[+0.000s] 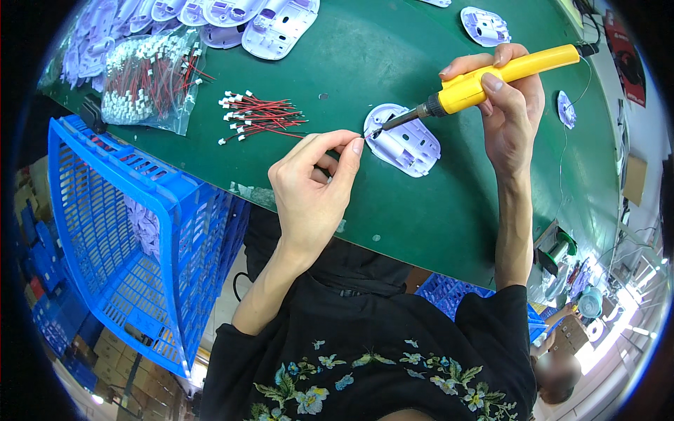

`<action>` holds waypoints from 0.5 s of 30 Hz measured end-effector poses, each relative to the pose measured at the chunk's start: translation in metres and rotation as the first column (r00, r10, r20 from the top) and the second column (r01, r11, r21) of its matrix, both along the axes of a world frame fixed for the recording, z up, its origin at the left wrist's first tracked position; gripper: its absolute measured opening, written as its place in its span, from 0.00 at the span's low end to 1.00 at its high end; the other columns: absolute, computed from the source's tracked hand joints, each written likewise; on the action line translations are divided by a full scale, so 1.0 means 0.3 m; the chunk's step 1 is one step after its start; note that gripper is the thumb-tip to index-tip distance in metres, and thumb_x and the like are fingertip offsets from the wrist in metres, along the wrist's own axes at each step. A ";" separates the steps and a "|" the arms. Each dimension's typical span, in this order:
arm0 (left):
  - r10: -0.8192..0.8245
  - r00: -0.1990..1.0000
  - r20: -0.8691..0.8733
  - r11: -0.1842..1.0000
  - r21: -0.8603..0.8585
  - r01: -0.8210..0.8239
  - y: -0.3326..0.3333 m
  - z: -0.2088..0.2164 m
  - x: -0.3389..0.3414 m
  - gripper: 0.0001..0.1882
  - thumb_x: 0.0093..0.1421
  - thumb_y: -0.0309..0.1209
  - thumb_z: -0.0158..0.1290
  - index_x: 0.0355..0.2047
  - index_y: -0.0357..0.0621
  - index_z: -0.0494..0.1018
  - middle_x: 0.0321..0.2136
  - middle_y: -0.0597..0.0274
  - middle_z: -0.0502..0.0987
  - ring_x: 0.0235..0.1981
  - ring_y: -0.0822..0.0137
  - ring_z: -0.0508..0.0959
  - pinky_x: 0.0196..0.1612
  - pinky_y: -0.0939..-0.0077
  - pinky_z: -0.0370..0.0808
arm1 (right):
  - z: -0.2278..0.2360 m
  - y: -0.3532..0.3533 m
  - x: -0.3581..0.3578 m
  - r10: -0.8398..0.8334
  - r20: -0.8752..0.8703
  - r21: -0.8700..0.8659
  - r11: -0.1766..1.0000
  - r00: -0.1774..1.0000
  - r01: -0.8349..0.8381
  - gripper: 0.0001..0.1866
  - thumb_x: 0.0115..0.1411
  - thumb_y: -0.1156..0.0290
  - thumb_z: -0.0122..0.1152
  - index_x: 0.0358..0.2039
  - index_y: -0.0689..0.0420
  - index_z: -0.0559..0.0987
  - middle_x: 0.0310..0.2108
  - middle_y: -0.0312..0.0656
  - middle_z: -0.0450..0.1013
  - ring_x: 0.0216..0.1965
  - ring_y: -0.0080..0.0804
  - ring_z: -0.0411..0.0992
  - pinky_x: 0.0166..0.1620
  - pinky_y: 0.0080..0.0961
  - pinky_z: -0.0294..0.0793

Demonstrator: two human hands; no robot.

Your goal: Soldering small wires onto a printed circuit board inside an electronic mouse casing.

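Note:
My right hand [507, 105] grips a yellow soldering iron [505, 74], its dark tip slanting down to the left. The tip meets the upper left part of a pale purple plastic shell [404, 144] lying on the green table. My left hand [316, 179] is at the shell's left edge, thumb and forefinger pinched together. A thin wire end seems to be between them, reaching the spot under the tip; it is too small to make out fully. Left of this hand lies a loose bunch of red and black wires with white connectors [260, 116].
A clear bag of connector wires [151, 84] and stacked purple shells [281, 28] fill the far left. Another shell [486, 27] lies at the back. A blue crate [165, 210] stands against the table's left edge. A solder spool [558, 249] sits at right, its thin strand running to a small purple piece [566, 111].

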State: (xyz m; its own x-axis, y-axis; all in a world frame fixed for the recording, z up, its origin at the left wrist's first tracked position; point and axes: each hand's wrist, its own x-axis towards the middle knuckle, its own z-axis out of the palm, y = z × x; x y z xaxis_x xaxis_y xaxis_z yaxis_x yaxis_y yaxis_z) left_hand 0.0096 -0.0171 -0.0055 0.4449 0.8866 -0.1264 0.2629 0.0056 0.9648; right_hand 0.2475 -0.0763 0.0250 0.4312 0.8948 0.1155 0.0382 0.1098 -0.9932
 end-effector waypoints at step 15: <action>-0.020 0.999 -0.037 0.999 -0.026 0.019 -0.004 0.007 -0.003 0.06 0.64 0.24 0.62 0.40 0.34 0.83 0.30 0.68 0.80 0.23 0.86 0.72 0.21 0.91 0.64 | -0.010 0.002 0.003 -0.014 0.019 0.000 1.000 1.000 0.014 0.08 0.68 0.72 0.54 0.46 0.54 0.68 0.37 0.54 0.82 0.33 0.21 0.78 0.29 0.10 0.69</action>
State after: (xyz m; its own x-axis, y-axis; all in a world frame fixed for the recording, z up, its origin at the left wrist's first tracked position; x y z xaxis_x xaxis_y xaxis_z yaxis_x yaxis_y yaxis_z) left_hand 0.0087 -0.0183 -0.0033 0.4569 0.8739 -0.1660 0.2986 0.0251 0.9541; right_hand 0.2483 -0.0757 0.0221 0.4411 0.8888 0.1241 0.0590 0.1093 -0.9923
